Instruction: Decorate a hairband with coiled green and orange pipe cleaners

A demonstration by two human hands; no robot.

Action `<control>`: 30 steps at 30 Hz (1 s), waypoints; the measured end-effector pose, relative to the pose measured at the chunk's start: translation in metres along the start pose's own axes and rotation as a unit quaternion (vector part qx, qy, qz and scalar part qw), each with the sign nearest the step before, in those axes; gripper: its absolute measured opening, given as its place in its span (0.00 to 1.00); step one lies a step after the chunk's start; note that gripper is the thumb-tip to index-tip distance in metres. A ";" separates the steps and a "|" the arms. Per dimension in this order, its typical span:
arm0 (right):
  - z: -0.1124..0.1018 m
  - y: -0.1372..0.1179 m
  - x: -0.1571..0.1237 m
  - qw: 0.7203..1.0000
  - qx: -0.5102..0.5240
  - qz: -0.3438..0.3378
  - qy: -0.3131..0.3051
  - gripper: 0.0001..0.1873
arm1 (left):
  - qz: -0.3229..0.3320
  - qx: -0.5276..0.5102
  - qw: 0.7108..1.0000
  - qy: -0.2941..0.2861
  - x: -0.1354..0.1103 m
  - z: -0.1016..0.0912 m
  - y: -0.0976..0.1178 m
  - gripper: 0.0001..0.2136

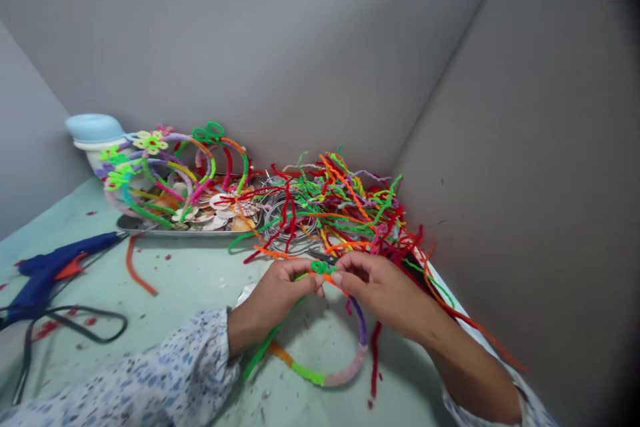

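Both hands' fingers (349, 279) pinch the colourful band (345, 372); bare tabletop (195, 280) left, edge (456, 298) close right.

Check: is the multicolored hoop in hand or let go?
In hand: left hand and right hand pinch the hoop near the green loops.

Blue glue gun (43, 274) front left, orange trigger, nozzle right by the tray's corner; dark cord (103, 340) looped below it. Metal tray (200, 234) at the back, full of round flat discs (215, 222); several fuzzy multicolour headbands (151, 142) with flowers piled over it. White bottle (97, 137), light-blue cap, behind them. Silver wire coil (267, 224) right of tray, beside a tangled pipe-cleaner heap (345, 194). Loose orange strip (133, 267) on pale green tabletop (190, 280). Grey walls (280, 47) behind.
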State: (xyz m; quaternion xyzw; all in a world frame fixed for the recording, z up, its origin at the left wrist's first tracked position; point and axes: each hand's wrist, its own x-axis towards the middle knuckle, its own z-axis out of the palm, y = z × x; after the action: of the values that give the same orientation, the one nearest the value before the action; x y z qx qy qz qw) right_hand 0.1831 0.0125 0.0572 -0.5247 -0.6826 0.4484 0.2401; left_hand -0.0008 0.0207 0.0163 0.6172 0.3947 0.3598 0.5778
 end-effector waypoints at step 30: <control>0.042 0.010 -0.011 0.798 -0.485 -0.324 0.150 0.05 | -0.086 -0.207 0.973 0.058 0.008 0.002 -0.007 0.08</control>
State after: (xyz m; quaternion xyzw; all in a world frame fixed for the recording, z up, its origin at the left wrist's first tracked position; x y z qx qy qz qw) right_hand 0.1584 -0.0119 0.0298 -0.3812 -0.8964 -0.1295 0.1852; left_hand 0.0037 0.0273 0.0096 0.4258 0.3961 0.4174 0.6982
